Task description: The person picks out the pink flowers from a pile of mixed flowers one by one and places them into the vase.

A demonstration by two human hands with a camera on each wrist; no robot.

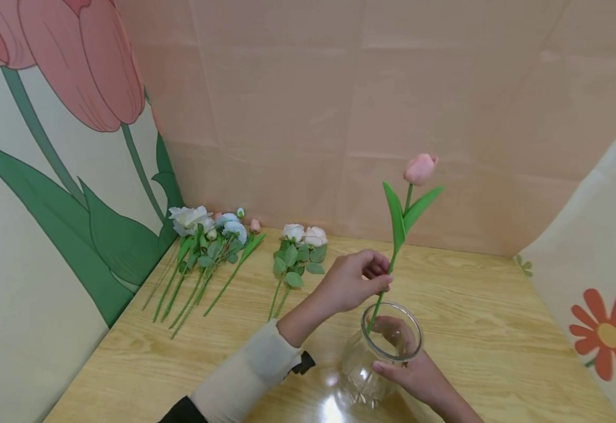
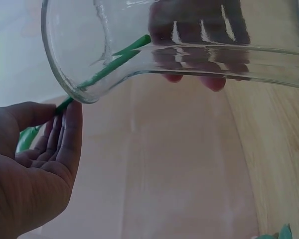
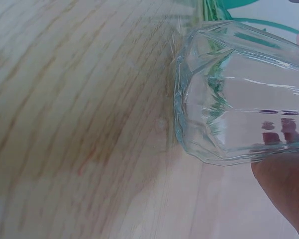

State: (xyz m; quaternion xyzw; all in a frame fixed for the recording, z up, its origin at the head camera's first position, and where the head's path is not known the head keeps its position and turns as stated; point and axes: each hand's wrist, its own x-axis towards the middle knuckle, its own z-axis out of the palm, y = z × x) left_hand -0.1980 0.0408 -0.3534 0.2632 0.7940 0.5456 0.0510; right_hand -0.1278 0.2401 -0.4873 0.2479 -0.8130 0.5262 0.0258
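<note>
A pink tulip (image 1: pixel 420 170) with green leaves stands slightly tilted above the mouth of a clear glass vase (image 1: pixel 357 367). My left hand (image 1: pixel 354 279) pinches its green stem between thumb and fingers, and the stem's lower end reaches inside the vase neck. In the left wrist view the stem (image 2: pixel 114 67) shows through the glass, and the left hand (image 2: pixel 45 164) is just outside the rim. My right hand (image 1: pixel 418 370) grips the vase around its upper side. The right wrist view has the vase's faceted base (image 3: pixel 189 99) by the table, with part of the right hand (image 3: pixel 284 184).
White and blue flowers (image 1: pixel 207 235) lie in a loose group on the wooden table (image 1: pixel 471 341) at the left. Nearer the middle lie pale roses (image 1: pixel 304 235) with leafy stems. A pinkish-brown backdrop (image 1: pixel 297 117) closes off the rear, with printed panels at both sides.
</note>
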